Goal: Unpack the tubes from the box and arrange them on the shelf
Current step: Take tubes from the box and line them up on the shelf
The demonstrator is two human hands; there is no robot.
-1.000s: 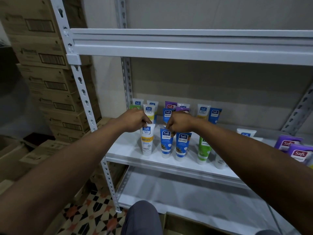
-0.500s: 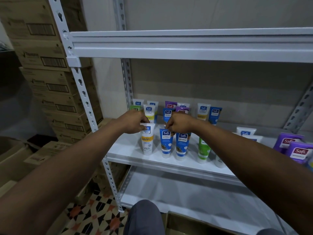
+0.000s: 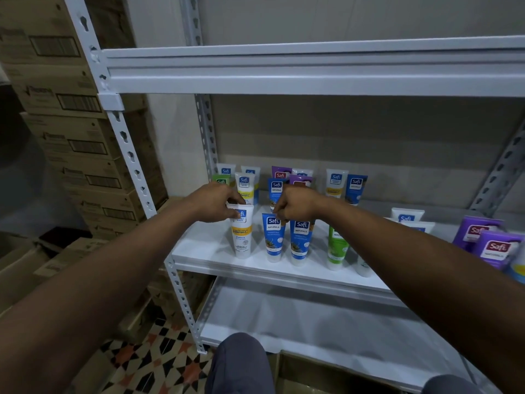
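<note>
Little has shifted in the past second: your left hand [image 3: 214,203] stays at the top of the white plastic tube with a yellow band [image 3: 241,237], and your right hand [image 3: 298,207] stays over the two blue plastic tubes [image 3: 273,237] beside it. The left fingers pinch the white tube's flat crimped end, thumb across the logo. The right fingers are curled down over the blue pair, but you cannot tell which tube they grip, if either. All three tubes stand cap-down in the front row of the white metal shelf [image 3: 204,251], near its front edge, with a green plastic tube [image 3: 336,248] next along and more tubes ranked behind. Purple plastic tubes [image 3: 494,248] sit at the far right, and brown cardboard cartons [image 3: 85,143] are stacked to the left. The likely risk lies in the narrow caps. A sideways tug as you straighten one tube could tip it into its neighbour and fell the row. A forward nudge could send a tube off the shelf edge.
</note>
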